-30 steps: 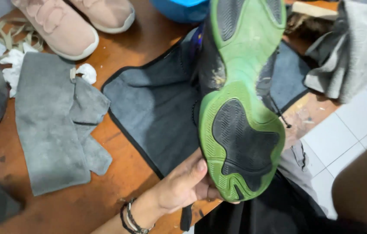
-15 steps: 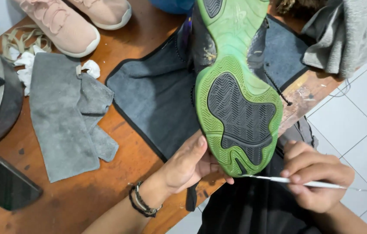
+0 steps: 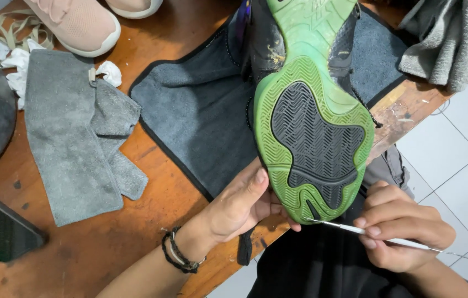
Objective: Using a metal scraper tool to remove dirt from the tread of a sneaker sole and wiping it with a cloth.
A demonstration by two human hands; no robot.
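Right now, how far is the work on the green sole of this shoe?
Done: the shoe is turned sole-up over the dark mat. In hand: the left hand steadies the sole's near end while the right hand holds a thin pick, its tip at the sole's edge. Left: yellowish grime still shows further up the sole.

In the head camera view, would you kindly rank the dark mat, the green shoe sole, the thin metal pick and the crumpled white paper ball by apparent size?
1. Dark mat, largest, though partly covered.
2. Green shoe sole; it is raised nearer the camera, so it may look oversized.
3. Thin metal pick held in the right hand: long but very slim.
4. Crumpled white paper ball, smallest.
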